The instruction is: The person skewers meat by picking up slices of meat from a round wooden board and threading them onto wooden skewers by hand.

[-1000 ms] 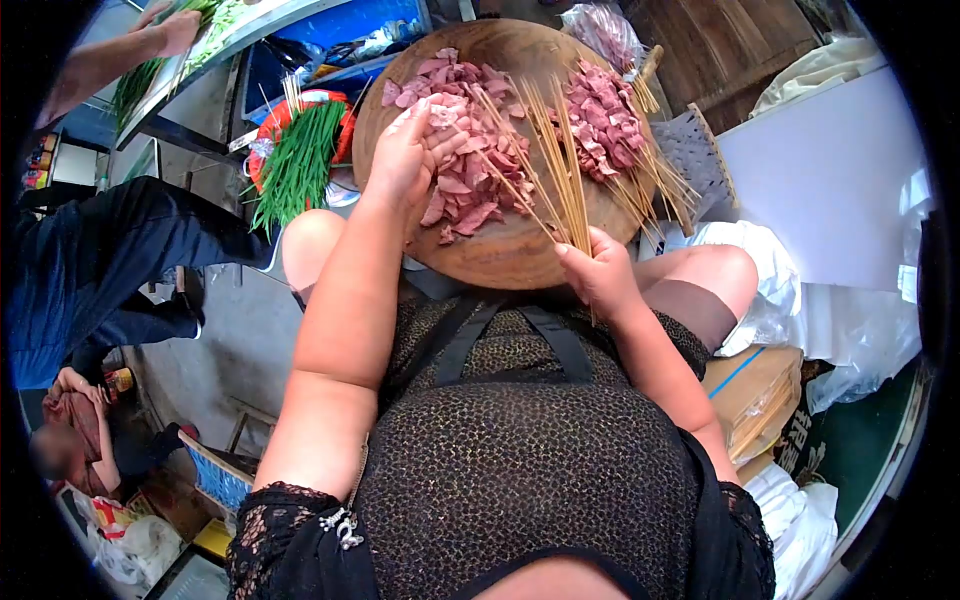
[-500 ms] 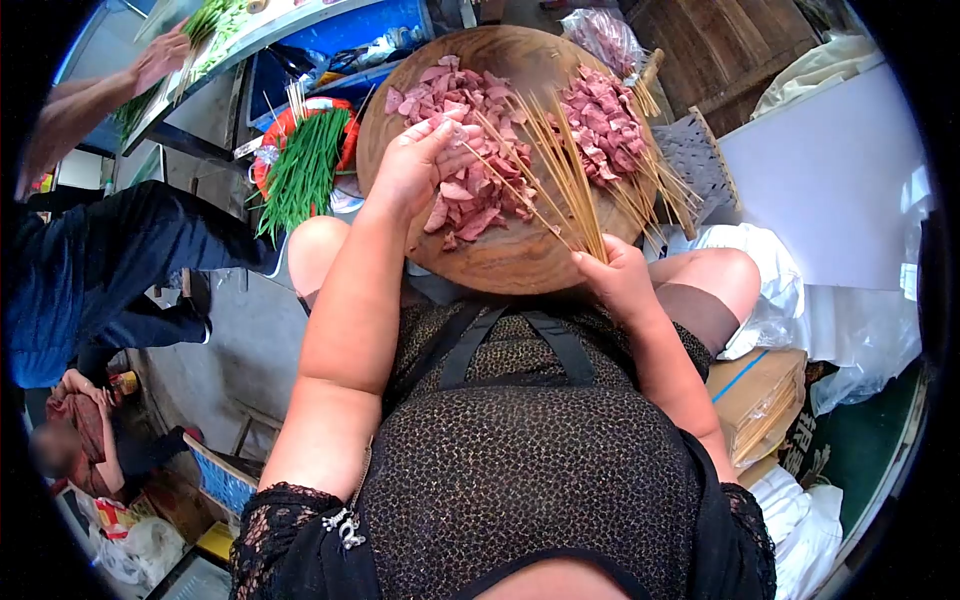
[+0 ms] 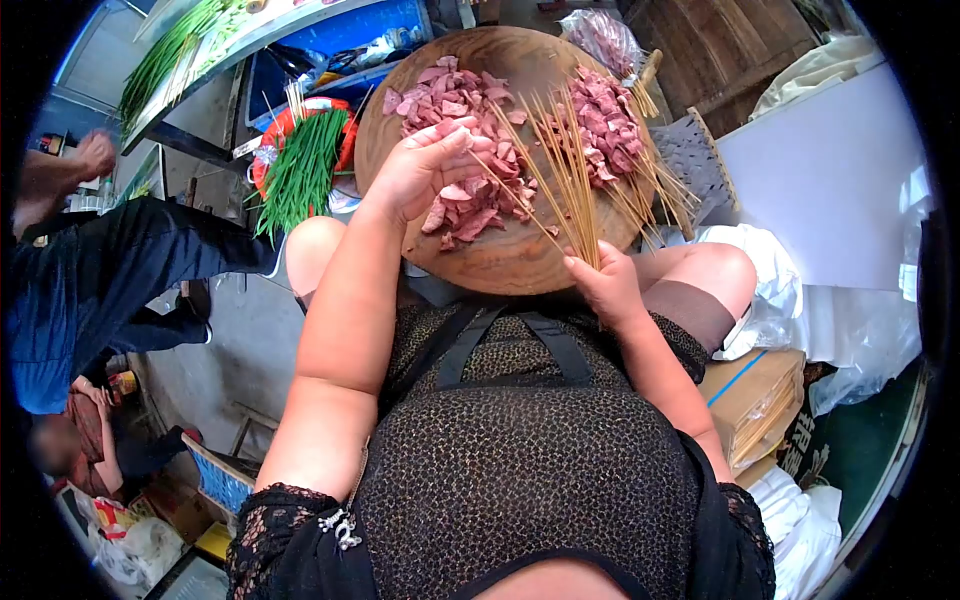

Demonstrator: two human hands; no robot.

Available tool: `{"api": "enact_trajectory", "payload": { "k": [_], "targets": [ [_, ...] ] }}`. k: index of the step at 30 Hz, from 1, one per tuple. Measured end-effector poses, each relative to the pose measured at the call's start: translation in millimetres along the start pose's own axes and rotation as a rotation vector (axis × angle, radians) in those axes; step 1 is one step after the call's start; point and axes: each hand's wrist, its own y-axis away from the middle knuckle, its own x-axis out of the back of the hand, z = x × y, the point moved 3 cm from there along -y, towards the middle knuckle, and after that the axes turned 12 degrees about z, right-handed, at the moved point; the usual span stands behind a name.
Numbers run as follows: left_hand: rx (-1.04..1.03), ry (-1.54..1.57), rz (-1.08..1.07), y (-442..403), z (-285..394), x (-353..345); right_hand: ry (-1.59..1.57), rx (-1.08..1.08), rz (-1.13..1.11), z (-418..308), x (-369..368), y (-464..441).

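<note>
Your right hand [image 3: 608, 284] is closed around the lower ends of a fanned bundle of bamboo skewers [image 3: 579, 218], right of the upper centre of the frame. They look light, stiff and thin enough to snap or prick, so grip them low, away from the tips. Your left hand [image 3: 422, 168] curls over the left pile of meat slices [image 3: 447, 98] on the round chopping block [image 3: 478, 268], upper centre; you can't tell whether its fingertips pinch a slice. The meat is probably soft and slippery: hold pieces flat, by the edges.
</note>
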Motion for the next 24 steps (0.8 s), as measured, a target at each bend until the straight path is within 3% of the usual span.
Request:
{"api": "enact_trajectory", "payload": {
  "k": [5,8,10,16,24],
  "targets": [
    [0.073,-0.008,-0.075,4,-5,-8,-0.012,0.011,-0.003,1,-2,-2],
    [0.006,-0.009,-0.008,0,-9,-6,-0.031,0.034,0.005,3,-5,-4],
    [-0.039,0.161,0.076,-2,-10,-3,-0.019,0.012,0.015,3,-4,-5],
    [-0.002,0.235,0.121,-1,-8,-2,-0.014,-0.02,0.044,9,-3,-6],
    [-0.045,0.17,0.193,-11,-13,3,-0.015,-0.009,0.033,12,-5,-5]
  ]
}}
